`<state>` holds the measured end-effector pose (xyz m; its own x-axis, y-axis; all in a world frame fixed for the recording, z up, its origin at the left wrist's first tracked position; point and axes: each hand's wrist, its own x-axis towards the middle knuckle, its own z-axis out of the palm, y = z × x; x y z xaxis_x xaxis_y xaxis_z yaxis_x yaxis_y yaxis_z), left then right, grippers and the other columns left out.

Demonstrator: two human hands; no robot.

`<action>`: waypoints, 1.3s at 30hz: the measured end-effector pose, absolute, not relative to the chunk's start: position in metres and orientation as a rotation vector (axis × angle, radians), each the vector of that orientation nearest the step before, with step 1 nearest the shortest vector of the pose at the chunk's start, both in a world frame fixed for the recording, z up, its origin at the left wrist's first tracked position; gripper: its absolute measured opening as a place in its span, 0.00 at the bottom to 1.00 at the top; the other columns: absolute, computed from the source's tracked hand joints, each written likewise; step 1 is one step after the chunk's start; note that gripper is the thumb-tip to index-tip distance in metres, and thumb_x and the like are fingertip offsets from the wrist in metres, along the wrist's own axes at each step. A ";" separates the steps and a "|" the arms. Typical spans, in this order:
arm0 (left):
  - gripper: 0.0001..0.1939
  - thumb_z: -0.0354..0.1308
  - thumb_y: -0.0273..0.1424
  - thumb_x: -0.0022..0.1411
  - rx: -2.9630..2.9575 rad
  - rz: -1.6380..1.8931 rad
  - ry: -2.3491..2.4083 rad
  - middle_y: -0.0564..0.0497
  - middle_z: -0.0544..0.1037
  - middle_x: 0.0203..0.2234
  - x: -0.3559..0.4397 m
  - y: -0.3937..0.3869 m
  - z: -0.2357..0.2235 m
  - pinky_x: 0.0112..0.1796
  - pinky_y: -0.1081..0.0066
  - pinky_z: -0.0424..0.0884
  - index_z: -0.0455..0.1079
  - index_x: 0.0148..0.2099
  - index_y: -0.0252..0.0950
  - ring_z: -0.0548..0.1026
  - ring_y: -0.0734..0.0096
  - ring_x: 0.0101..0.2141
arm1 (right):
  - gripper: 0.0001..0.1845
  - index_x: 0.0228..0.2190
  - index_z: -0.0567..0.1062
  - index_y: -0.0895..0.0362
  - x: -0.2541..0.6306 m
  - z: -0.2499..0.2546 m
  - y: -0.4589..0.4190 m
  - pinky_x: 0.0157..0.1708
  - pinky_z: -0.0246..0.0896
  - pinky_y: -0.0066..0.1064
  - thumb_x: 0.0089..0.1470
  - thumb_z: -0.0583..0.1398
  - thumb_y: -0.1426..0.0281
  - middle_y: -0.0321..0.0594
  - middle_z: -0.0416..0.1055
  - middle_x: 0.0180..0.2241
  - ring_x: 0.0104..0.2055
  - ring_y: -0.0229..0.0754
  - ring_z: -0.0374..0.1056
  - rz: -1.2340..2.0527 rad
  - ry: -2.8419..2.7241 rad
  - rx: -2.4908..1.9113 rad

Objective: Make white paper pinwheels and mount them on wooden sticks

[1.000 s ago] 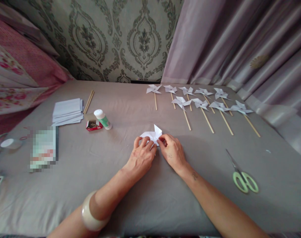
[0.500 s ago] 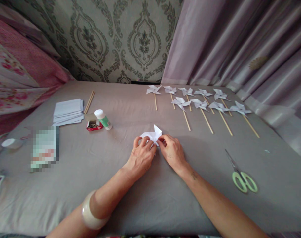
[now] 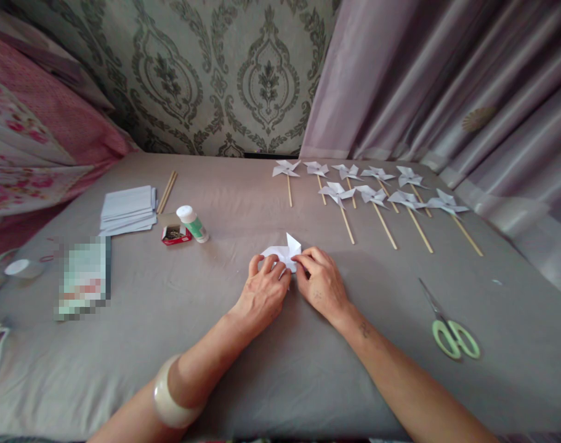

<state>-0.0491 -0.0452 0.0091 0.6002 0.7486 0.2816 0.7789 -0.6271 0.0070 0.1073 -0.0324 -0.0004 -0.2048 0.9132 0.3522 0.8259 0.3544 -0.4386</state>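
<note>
A white folded paper piece (image 3: 284, 250) lies on the grey sheet near the middle, one corner standing up. My left hand (image 3: 265, 293) presses on its left part with bent fingers. My right hand (image 3: 320, 284) pinches its right edge between thumb and fingers. Both hands touch each other over the paper. A pale bangle sits on my left forearm.
Several finished white paper pinwheels (image 3: 371, 195) on wooden sticks lie at the back right. Green-handled scissors (image 3: 449, 330) lie to the right. A white paper stack (image 3: 127, 209), wooden sticks (image 3: 166, 191), a red pin box (image 3: 173, 232) and a glue bottle (image 3: 193, 223) sit at the left.
My right fingers have shifted slightly inward along the paper's edge. The paper and my left hand stay in place.
</note>
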 end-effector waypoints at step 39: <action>0.10 0.50 0.24 0.62 -2.776 -0.446 -1.330 0.46 0.77 0.38 -0.051 -0.043 0.009 0.51 0.54 0.54 0.71 0.41 0.35 0.66 0.57 0.48 | 0.16 0.44 0.76 0.56 0.105 0.002 -0.031 0.42 0.56 0.37 0.57 0.54 0.77 0.44 0.70 0.38 0.42 0.46 0.60 0.114 -2.335 -1.491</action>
